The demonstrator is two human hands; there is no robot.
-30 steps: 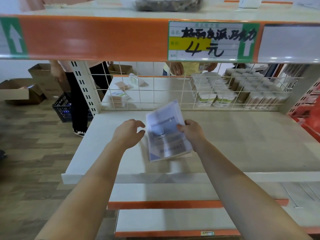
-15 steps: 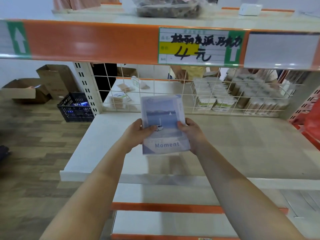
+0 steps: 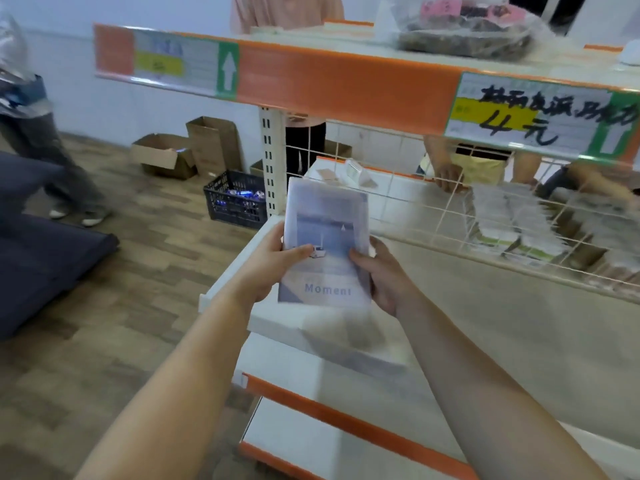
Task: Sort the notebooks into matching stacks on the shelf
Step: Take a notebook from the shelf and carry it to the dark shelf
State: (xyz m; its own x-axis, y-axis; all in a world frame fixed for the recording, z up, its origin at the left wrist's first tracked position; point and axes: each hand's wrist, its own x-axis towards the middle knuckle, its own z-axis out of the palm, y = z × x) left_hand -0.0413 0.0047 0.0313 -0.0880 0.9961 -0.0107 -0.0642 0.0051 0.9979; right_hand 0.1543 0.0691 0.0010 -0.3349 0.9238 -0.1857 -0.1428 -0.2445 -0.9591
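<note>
Blur smeared most of the head view, and on the notebook (image 3: 325,247) I could read only the word "Moment" low on the cover. Its top edge ran soft into the wire grid (image 3: 433,216) behind it, and I could not tell whether it was one notebook or several pressed together. Just below it a grey smudge lay on the shelf (image 3: 502,323); whether that was shadow or something lying there, I could not say. At right, the stacks of goods (image 3: 512,223) behind the grid were streaked and their print was unreadable. The frame edge cut off the handwritten price label (image 3: 540,116) at upper right. A clear bag (image 3: 464,32) on the top board held something dark that I could not identify. Other people showed only in parts: a torso at top centre, hands behind the grid, blurred legs (image 3: 45,161) at far left. A dark crate (image 3: 235,199) and cardboard boxes (image 3: 180,154) sat on the floor left of centre.

At mid-frame the notebook stood cover toward me, over the shelf's front left corner, apparently clear of the board. My left hand (image 3: 266,268) gripped its left edge with the thumb across the cover. My right hand (image 3: 384,275) clasped the right edge the same way. The fingers of both were hidden behind it. Both thumbs sat at about mid-height, so the title lay between my palms and the upper half rose free above them.
</note>
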